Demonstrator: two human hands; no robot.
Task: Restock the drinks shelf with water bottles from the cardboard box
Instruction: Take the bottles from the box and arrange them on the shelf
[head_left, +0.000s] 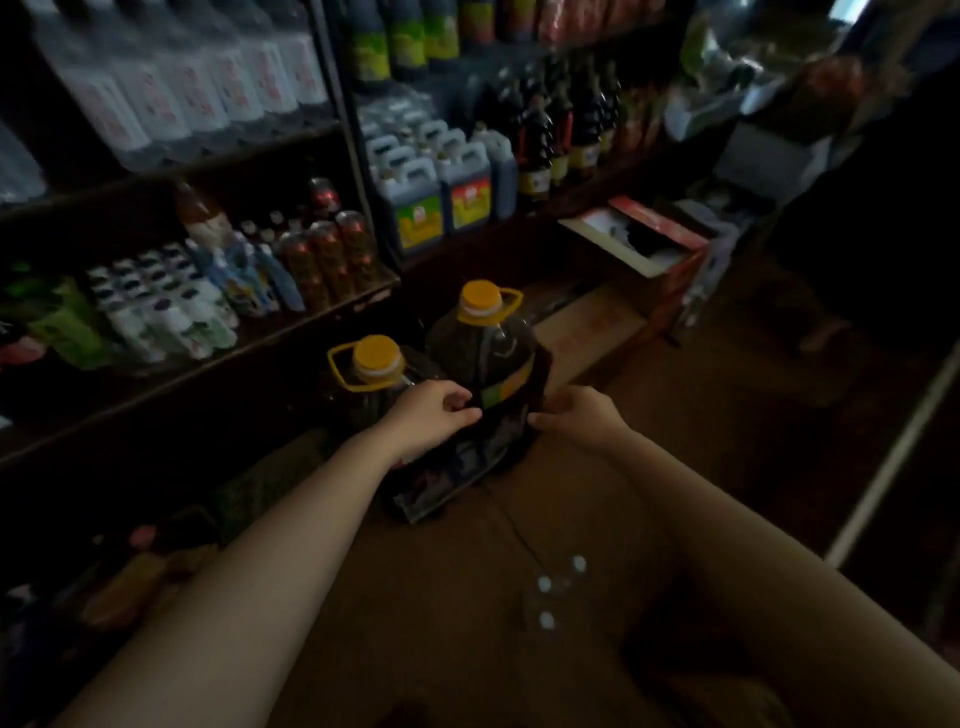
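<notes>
Ahead, 2 oil jugs (483, 353) block shelf (291, 332); left hand (431, 410), right hand (576, 415) grip dark pack (467, 457).

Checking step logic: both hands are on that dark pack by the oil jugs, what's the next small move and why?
Probably lift the dark pack off the cardboard box and set it aside. The left hand and right hand pinch its top edges, and it lies on the box near white bottle caps showing lower down. Clearing it should free access to the water bottles.
</notes>
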